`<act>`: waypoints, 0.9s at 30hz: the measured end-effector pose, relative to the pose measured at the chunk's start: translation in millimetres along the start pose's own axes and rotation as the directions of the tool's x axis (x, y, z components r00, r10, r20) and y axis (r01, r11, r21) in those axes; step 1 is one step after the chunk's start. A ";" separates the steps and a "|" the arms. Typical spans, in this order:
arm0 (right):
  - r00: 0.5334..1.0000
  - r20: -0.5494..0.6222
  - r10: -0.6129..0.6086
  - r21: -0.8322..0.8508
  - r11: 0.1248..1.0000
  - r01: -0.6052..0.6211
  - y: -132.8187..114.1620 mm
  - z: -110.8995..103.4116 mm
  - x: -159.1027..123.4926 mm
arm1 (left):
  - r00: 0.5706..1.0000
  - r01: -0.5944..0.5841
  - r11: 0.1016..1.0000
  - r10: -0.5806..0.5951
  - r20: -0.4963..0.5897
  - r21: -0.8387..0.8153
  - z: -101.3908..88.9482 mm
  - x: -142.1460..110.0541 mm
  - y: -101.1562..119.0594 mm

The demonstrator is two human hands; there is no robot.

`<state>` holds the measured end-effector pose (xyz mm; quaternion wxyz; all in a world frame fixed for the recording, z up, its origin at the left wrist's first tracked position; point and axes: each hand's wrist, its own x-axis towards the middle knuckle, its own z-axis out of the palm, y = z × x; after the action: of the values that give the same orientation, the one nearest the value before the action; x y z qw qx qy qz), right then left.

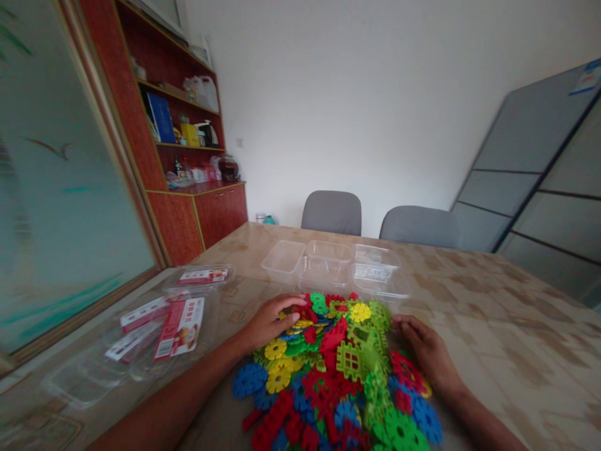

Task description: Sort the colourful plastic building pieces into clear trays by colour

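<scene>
I'm looking down the length of a bench point(498, 326) with a beige marbled top. At the bottom middle of the frame, on the near part of it, sits a pile of plastic toy pieces point(338, 376), flat interlocking snowflake shapes and lattice squares in red, green, blue and yellow. My left hand point(272, 322) lies on the upper left edge of the pile, its fingers together and gently curved over the pieces, not visibly clamped on any one. My right hand point(425, 351) rests at the right edge of the pile, its fingers apart and lightly curved, touching the pieces with nothing gripped. Just beyond the pile, at the centre of the frame, several clear plastic containers point(282, 260) stand close together. To the left of the pile lie clear plastic bags point(141, 351) holding red and white cards point(181, 329). Past the far end of the bench, two gray chairs point(331, 213) stand before a white wall point(357, 94). At upper left, a red wooden cabinet point(178, 219) holds a blue book point(160, 117) among other items on its shelves, and a frosted glass pane point(61, 188) fills the left side. A large gray panel point(530, 163) leans at the right.
</scene>
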<state>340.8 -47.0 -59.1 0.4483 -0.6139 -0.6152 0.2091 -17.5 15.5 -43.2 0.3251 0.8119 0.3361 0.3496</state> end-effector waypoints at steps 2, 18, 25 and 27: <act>1.000 0.000 0.000 -0.014 1.000 0.000 -1.1 -0.5 -0.5 | 0.999 0.030 0.999 -0.030 -0.019 -0.011 0.2 -0.1 -0.7; 0.999 0.017 -0.036 -0.044 0.998 0.037 1.2 0.2 -0.6 | 0.988 0.153 0.971 -0.153 0.013 -0.185 -3.8 1.0 -0.5; 0.999 -0.008 -0.048 -0.042 0.998 0.047 -0.8 0.2 -1.8 | 0.989 0.148 0.971 -0.144 0.032 -0.189 -4.3 0.9 -2.0; 0.999 -0.027 -0.046 -0.039 0.998 0.045 -1.6 0.6 -2.4 | 0.989 0.146 0.972 -0.142 0.038 -0.182 -4.5 0.5 -2.9</act>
<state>339.0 -49.4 -58.9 0.4498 -0.6109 -0.6266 0.1785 -21.7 18.8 -42.8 0.4274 0.7561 0.3562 0.3445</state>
